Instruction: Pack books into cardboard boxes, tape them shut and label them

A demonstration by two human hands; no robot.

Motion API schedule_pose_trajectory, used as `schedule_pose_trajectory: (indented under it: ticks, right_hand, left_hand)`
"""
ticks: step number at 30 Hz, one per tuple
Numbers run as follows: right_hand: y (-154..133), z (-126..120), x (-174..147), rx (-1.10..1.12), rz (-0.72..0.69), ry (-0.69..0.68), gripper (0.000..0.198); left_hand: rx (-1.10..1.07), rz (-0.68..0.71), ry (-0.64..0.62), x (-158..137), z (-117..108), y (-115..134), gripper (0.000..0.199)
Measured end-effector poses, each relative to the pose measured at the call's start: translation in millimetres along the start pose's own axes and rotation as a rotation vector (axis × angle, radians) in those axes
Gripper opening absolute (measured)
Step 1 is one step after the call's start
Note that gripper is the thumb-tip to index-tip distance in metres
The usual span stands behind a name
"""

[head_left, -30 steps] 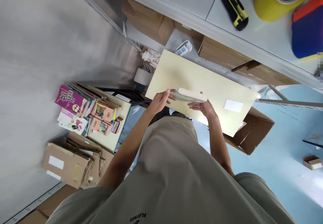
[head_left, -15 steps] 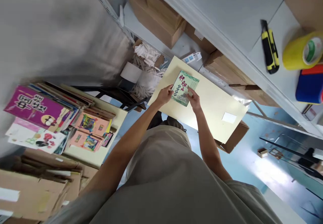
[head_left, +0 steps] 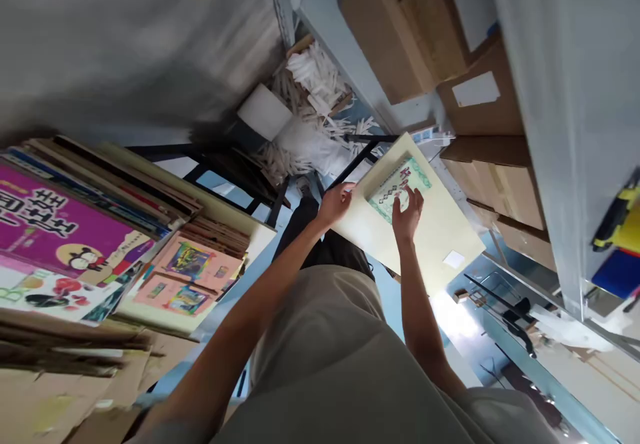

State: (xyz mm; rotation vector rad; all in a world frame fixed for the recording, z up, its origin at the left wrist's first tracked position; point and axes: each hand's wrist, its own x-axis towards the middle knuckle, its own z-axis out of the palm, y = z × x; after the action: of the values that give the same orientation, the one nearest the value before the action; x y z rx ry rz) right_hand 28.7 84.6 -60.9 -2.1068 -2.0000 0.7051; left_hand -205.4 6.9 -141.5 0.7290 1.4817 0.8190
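Observation:
A green and white book (head_left: 384, 199) with red and dark characters on its cover lies flat on the cream tabletop (head_left: 440, 231). My right hand (head_left: 407, 214) is over the book's lower right part, fingers apart and bent; whether the fingertips touch the cover I cannot tell. At the table's left edge is my left hand (head_left: 336, 205), a short way from the book, its fingers loosely curled and holding nothing. A small white card (head_left: 454, 259) rests near the table's right end.
On my left, a second table (head_left: 260, 234) bears a purple magazine (head_left: 75, 221) and pink booklets (head_left: 203, 257). Flattened cardboard (head_left: 60, 397) is below it. Shredded paper (head_left: 320, 77) is piled ahead. Shelving on the right holds cardboard boxes (head_left: 390, 31) and a yellow-black utility knife (head_left: 616, 211).
My left hand has let go of the book's left edge and drawn away. My right hand has spread over the cover. The view has turned and shifted left.

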Motion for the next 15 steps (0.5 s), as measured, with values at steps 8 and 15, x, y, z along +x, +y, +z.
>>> schedule_pose_trajectory:
  ticks: [8, 15]
  right_hand:
    - [-105, 91, 97, -0.162, -0.445, -0.492, 0.046]
    - [-117, 256, 182, -0.521, -0.489, -0.971, 0.045]
  left_hand:
    - [-0.120, -0.275, 0.299, 34, -53, -108, 0.021]
    - [-0.208, -0.429, 0.517, 77, -66, -181, 0.019]
